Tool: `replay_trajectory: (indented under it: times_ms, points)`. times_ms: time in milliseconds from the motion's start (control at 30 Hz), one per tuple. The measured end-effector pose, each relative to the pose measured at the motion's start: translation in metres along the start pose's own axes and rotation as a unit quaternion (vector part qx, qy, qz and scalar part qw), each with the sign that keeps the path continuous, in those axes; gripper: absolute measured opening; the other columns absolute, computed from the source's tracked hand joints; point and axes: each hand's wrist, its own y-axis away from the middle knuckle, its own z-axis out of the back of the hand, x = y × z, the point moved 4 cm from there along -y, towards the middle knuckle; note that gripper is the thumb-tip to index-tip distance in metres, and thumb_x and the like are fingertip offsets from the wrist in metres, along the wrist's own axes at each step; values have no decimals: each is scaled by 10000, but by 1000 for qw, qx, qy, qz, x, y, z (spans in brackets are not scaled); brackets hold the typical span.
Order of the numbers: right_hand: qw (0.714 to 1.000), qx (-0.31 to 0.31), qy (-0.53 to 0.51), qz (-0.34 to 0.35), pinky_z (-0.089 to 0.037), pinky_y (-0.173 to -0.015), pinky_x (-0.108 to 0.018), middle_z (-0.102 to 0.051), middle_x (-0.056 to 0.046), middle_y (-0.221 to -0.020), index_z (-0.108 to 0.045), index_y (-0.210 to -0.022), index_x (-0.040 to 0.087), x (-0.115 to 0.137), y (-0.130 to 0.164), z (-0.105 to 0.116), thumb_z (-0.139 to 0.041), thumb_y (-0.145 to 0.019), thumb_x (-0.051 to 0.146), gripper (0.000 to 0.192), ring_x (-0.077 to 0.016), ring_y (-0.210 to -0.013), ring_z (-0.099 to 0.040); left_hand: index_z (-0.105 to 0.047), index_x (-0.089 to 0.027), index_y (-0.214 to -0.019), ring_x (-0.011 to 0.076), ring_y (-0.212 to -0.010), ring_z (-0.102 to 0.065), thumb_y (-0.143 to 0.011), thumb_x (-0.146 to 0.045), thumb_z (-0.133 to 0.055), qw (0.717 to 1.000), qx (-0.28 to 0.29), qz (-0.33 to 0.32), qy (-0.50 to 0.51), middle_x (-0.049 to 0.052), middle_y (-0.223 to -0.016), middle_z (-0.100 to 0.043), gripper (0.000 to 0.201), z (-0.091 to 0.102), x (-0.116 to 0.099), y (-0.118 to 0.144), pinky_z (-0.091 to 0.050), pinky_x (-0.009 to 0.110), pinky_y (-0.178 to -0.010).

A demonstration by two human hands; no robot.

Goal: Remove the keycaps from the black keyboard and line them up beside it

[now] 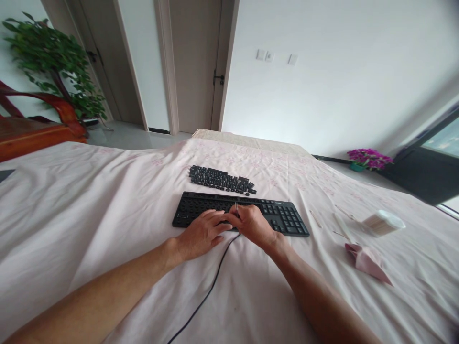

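Observation:
A black keyboard (287, 218) lies across the cloth in front of me. Its left and middle part is bare of keycaps, while keys still sit on the right part. My left hand (201, 233) rests on the keyboard's front middle, fingers stretched out and thumb apart. Right beside it, my right hand (251, 223) is closed on a thin metal tool (236, 206), whose slim shiny end sticks up above the fingers; its lower end is hidden. Behind the keyboard, many loose black keycaps (218, 179) lie grouped in rows.
A black cable (204, 300) runs from the keyboard towards me. On the right stand a clear tub of cotton swabs (383, 222), several loose swabs (315, 219) and a crumpled pink cloth (368, 263). A wrinkled pale pink cloth (118, 200) covers the surface.

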Motion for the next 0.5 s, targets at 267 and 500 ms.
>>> replay_trajectory:
  times_ms: [267,500]
  points:
    - [999,-32,-2,14,-408,-565,-233,-653,-19,-654,-624,-687,208,-10,17,-6,-514,-897,404,308,-139,-580,-582,-504,-272,-1269,250,-1255,-456,-842,-212,-595,1000,9,10,-19,62,-1306,-546,441,-3,1,1,-354,480,-1069]
    - [986,-89,-109,-86,-410,-442,-209,-617,1,-539,-586,-688,190,-37,17,-11,-519,-882,460,339,-115,-424,-544,-561,-249,-1210,249,-1258,-458,-858,-214,-585,1000,-7,9,-27,66,-1315,-545,355,0,0,2,-346,465,-1074]
